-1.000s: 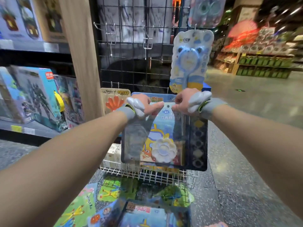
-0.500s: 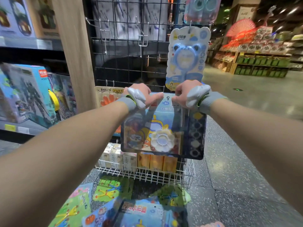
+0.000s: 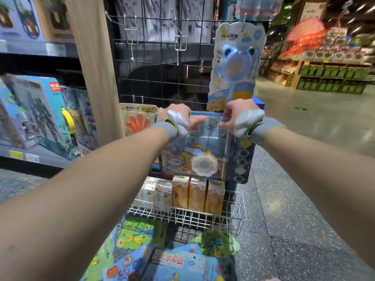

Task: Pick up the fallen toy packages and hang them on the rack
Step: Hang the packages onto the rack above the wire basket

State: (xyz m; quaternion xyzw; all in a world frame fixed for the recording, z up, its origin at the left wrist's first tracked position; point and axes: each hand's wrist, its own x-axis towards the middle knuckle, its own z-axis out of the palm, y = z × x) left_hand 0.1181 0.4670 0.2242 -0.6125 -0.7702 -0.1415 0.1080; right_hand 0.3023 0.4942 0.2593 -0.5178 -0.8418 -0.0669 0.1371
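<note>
While my left hand (image 3: 176,120) and right hand (image 3: 239,116) pinch its top corners before the black wire rack (image 3: 162,78), the flat blue blister-fronted toy package (image 3: 203,155) seems light, stiff, best held there.

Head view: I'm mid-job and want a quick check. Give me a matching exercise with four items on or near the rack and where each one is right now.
Things:
1. blue bear toy package
2. flower-palette package
3. orange hand toy package
4. small cartons

Places:
A. gripped at its top edge by the left hand and right hand
B. standing in the white wire basket
C. hanging from a hook high on the right of the rack
D. low on the rack's left, beside the wooden post

Pairs: 1-C, 2-A, 3-D, 4-B
</note>
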